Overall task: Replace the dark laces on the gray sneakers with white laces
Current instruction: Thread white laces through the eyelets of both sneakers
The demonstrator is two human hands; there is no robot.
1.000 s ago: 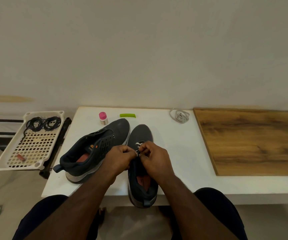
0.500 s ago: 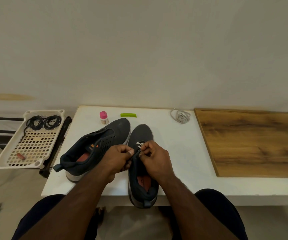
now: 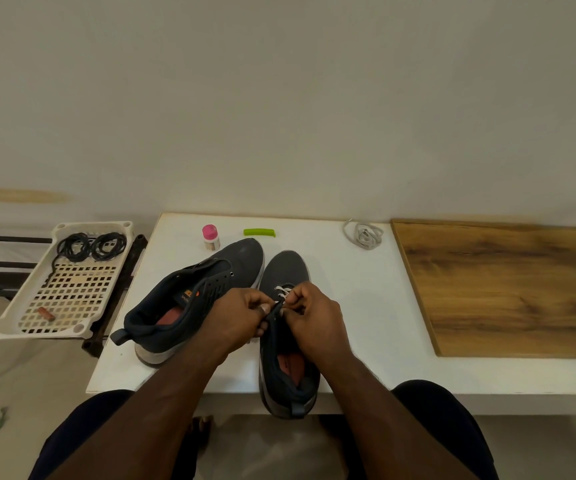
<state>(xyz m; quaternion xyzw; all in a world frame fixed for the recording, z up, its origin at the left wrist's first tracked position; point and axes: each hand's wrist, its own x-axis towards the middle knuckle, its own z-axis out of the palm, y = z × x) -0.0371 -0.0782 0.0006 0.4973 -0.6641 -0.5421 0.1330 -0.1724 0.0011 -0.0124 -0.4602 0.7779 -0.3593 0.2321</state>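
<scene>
Since a second ago the left hand point(image 3: 241, 317) has slid slightly nearer, still pinching the thin white lace point(image 3: 281, 293) with the right hand point(image 3: 311, 311) over the upright gray mesh sneaker point(image 3: 288, 271).

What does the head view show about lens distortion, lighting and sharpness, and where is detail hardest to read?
Head view: wide-angle bending curves the white table's far edge; lighting is soft and even, with faint shadows beside the sneakers and no glare; the coiled white lace looks slightly soft; detail is hardest where the left hand and right hand crowd the right sneaker's eyelets.
</scene>
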